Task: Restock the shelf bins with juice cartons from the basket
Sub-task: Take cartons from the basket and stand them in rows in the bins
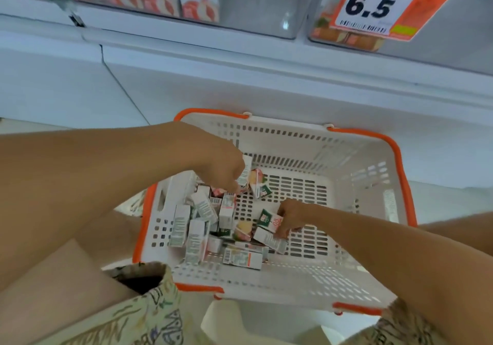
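Head view shows the juice cartons [213, 227] heaped loose in my white basket [373, 174], mostly on its left side. They look small, light and stiff-sided, probably a little slick, so I judge a pinch across the two broad faces holds best without crushing corners. My right hand [289, 215] has its fingers [280, 234] curled round one carton [270, 220] near the middle. My left hand [224, 168] grips another carton [246, 171] farther back. Above, clear shelf bins [264, 3] wait, one partly filled, beside a price tag [378, 3].
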